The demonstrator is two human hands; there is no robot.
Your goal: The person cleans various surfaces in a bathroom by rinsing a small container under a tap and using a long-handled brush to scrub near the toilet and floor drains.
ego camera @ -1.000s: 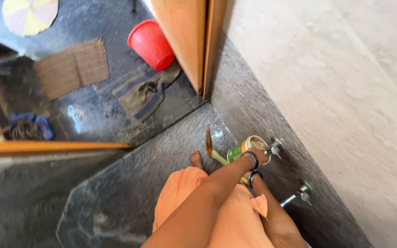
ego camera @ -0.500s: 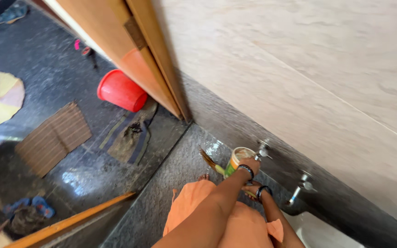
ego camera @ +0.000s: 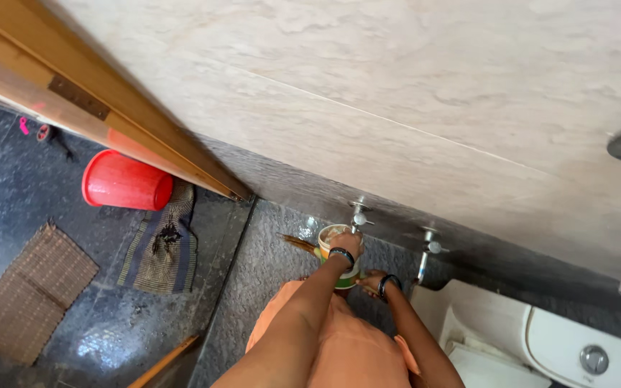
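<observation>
Green-and-orange cup (ego camera: 333, 244), rim pale, gripped by left hand (ego camera: 346, 248).

Both arms stretched down, hands close together

L arm extended fwd, near straight, dark band at wrist; left hand (ego camera: 347, 244) curled shut, fingers bent in a grip. R arm alongside, lower, also w/ dark wrist band; right hand (ego camera: 374, 282) partly hidden behind L forearm, state unclear.
</observation>
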